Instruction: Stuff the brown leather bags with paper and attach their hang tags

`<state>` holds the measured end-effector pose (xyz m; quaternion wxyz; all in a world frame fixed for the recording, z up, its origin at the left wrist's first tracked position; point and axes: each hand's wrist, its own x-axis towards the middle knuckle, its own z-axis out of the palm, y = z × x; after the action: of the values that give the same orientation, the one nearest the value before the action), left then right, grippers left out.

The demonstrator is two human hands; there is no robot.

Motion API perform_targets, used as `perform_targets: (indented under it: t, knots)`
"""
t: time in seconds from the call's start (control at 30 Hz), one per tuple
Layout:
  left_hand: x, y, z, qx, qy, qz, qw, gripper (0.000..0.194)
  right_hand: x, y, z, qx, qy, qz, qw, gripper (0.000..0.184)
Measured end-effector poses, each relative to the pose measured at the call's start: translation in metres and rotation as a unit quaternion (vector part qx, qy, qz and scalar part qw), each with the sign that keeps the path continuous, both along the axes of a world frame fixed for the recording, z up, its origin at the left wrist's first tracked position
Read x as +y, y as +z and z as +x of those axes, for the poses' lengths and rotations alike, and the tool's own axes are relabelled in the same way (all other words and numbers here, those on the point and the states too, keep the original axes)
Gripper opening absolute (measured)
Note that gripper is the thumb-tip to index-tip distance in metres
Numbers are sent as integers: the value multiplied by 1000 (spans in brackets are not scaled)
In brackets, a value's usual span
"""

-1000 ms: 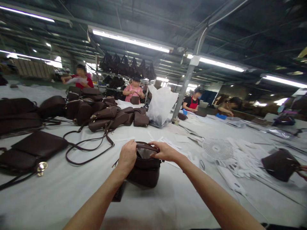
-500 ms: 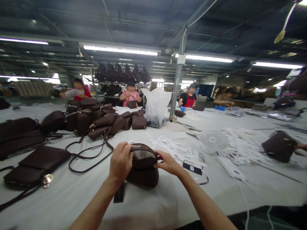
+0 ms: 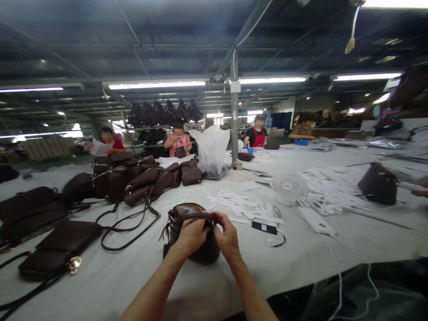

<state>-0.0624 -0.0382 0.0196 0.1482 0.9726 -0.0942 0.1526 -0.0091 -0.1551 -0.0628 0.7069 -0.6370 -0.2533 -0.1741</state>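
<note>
A dark brown handbag (image 3: 207,250) stands upright on the white-covered table before me. Its top is open towards the far side, and a curved handle (image 3: 195,216) crosses the near rim. My left hand (image 3: 191,237) is closed on the near upper side of the bag, just below the handle; its fingertips are partly hidden. At the right end of the handle, my right hand (image 3: 228,232) pinches the rim with thumb and fingers. A dark tag (image 3: 166,250) hangs at the bag's left side. Small cords dangle near it.
More brown bags (image 3: 113,180) are piled at the left, their straps trailing over the table. White paper strips (image 3: 230,203), a black tag (image 3: 264,227), a white fan (image 3: 290,187) and a cable lie rightward. Beyond stand a white plastic bag (image 3: 214,151), a post (image 3: 234,116) and several co-workers.
My left hand has moved right along the bag, from the left end of the handle to its near side. The bag has turned, showing cords at its left. My view has shifted slightly right.
</note>
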Motion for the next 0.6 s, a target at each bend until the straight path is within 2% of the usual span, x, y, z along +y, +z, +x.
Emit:
perform_targets:
  t: [0.17, 0.27, 0.37, 0.6]
  knots:
    - [-14, 12, 1, 40, 60, 9, 997, 22, -1, 10, -6, -6, -24, 9, 1000, 43]
    - [-21, 11, -1, 39, 99, 17, 994, 22, -6, 12, -9, -10, -21, 6, 1000, 44]
    - [-24, 9, -3, 45, 124, 15, 991, 20, -10, 13, -13, -26, 9, 3, 1000, 46]
    - [-16, 7, 0, 71, 82, -13, 994, 18, -12, 13, -13, -6, 29, 18, 999, 47]
